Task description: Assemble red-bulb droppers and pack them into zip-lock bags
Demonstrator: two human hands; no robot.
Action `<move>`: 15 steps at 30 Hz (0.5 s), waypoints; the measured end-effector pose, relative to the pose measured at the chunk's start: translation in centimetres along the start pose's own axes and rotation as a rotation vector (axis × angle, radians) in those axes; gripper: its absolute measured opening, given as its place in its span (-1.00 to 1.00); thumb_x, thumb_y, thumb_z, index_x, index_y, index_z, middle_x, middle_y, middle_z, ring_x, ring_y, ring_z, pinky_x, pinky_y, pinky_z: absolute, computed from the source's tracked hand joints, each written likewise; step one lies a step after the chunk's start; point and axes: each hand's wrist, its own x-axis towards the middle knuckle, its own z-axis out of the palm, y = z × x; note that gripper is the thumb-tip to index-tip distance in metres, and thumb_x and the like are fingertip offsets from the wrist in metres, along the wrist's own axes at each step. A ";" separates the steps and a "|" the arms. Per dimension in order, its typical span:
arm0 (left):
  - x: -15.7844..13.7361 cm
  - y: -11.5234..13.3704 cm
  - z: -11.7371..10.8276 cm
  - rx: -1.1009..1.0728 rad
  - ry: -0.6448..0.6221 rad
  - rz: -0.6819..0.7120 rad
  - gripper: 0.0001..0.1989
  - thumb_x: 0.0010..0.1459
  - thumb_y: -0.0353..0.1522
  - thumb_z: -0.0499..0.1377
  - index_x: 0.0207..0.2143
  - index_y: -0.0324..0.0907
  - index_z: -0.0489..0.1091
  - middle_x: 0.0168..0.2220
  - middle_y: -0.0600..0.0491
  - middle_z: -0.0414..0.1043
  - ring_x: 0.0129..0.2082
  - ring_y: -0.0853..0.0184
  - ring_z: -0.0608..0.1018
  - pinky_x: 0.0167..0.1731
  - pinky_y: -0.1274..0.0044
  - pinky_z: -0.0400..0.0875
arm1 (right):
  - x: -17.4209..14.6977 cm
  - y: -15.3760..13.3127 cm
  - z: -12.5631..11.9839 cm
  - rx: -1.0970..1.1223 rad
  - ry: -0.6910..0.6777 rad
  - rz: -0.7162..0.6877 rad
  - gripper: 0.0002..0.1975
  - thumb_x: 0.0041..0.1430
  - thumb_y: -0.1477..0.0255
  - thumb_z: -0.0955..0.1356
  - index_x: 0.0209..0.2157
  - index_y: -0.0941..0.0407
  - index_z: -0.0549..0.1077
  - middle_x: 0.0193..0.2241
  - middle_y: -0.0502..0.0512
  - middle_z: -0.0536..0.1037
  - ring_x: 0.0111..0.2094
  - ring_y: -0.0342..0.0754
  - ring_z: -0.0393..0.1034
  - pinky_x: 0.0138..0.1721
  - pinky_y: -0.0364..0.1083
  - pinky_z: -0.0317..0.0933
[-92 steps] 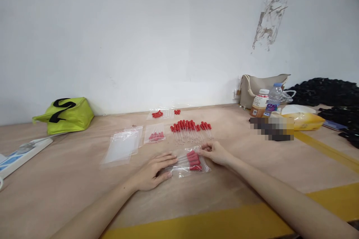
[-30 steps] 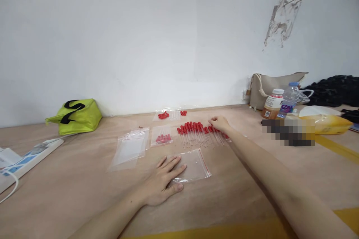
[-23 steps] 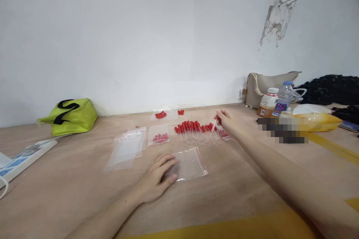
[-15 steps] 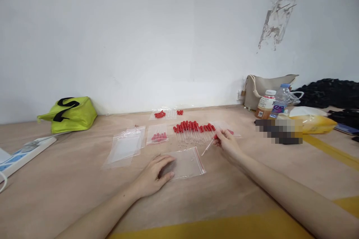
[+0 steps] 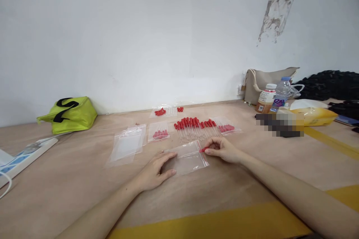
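Observation:
My right hand (image 5: 224, 150) pinches the red rubber bulb of a glass dropper (image 5: 205, 149). Its thin tube points left into the mouth of a clear zip bag (image 5: 187, 162), which lies flat with its red-lined opening to the right. At the bag's left end rests my left hand (image 5: 155, 170), thumb and fingers apart, touching the plastic. Just beyond the bag, a row of red-bulbed droppers (image 5: 193, 125) lies side by side. Filled bags of droppers flank this row, one on the left (image 5: 159, 132) and one on the right (image 5: 226, 127).
Flat clear bags (image 5: 127, 143) are stacked at the left. Loose red bulbs (image 5: 160, 112) and glass tubes lie near the wall. Farther out are a lime bag (image 5: 74, 114), a power strip (image 5: 30, 158), two bottles (image 5: 266, 99) and a yellow tissue pack (image 5: 315, 115).
My right hand has brought the dropper left and nearer, from beside the row to the bag's mouth, and the tube now enters it. My left hand stays on the bag.

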 end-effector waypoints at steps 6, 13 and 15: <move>0.0 0.0 0.1 0.006 -0.003 0.033 -0.56 0.14 -0.23 0.04 0.08 -0.05 0.12 0.07 0.02 0.22 0.06 0.23 0.25 0.07 0.29 0.08 | 0.3 0.0 1.4 -0.303 -0.003 -0.162 -0.82 -0.12 0.35 0.38 -0.46 0.17 0.43 -0.62 -0.05 0.36 -0.59 -0.22 0.16 -0.56 -0.20 0.05; 0.1 -0.2 0.4 -0.048 0.010 0.070 -0.65 0.13 -0.28 0.06 -0.01 -0.07 0.22 0.03 0.01 0.27 0.05 0.24 0.27 0.09 0.27 0.00 | 0.7 0.6 1.8 -0.339 0.058 -0.256 -0.75 0.03 0.38 0.26 -0.21 0.13 0.35 -0.33 0.10 0.48 -0.33 -0.10 0.35 -0.35 -0.13 0.22; 0.2 -0.1 0.5 -0.087 0.030 0.066 -0.75 0.12 -0.30 0.07 -0.12 -0.12 0.29 0.02 -0.02 0.29 0.04 0.24 0.29 0.07 0.30 0.05 | 1.7 0.4 0.3 -0.423 0.225 -0.260 -0.74 0.00 0.37 0.27 -0.23 0.15 0.34 -0.38 0.09 0.48 -0.39 -0.11 0.35 -0.40 -0.15 0.21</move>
